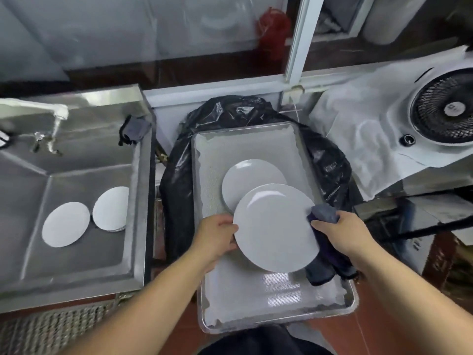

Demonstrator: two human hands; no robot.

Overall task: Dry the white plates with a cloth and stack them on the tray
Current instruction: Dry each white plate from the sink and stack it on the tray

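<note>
Plate (275, 226) edge-gripped over tray (245, 142)

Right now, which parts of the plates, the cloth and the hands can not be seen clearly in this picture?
Head view only:
- Left hand: its fingers are under the round white held plate.
- Dark blue-grey cloth: partly covered by the right hand and that plate.
- White plate on the metal tray: near edge hidden by the held plate; stack count unclear.
- Right white plate in the steel sink: cut by the sink wall.
</note>
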